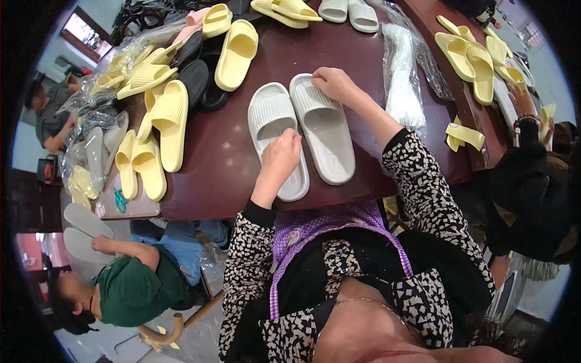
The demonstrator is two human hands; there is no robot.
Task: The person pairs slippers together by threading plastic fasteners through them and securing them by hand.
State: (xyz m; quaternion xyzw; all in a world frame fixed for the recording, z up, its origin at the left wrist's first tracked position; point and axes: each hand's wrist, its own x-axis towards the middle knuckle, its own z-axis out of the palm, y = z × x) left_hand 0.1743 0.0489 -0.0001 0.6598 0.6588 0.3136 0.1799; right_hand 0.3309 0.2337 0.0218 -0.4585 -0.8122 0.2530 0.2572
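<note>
A pair of light grey slide slippers lies side by side on the dark red table, toes away from me: the left slipper (264, 100) and the right slipper (330, 142). Both have ribbed straps. My left hand (281, 160) is closed in a pinch over the left slipper, just behind its strap; what its fingertips hold, if anything, is too small to name. At the far right side of the other slipper, my right hand (336, 85) has its fingers bent round the edge near the toe and strap.
Yellow slippers (169, 124) and black slippers (193, 85) crowd the table's left. More grey slippers (363, 15) lie at the far edge. Clear plastic bags (402, 78) are on the right, near a yellow strap (465, 136). Co-workers sit on both sides, one holding grey slippers (85, 233).
</note>
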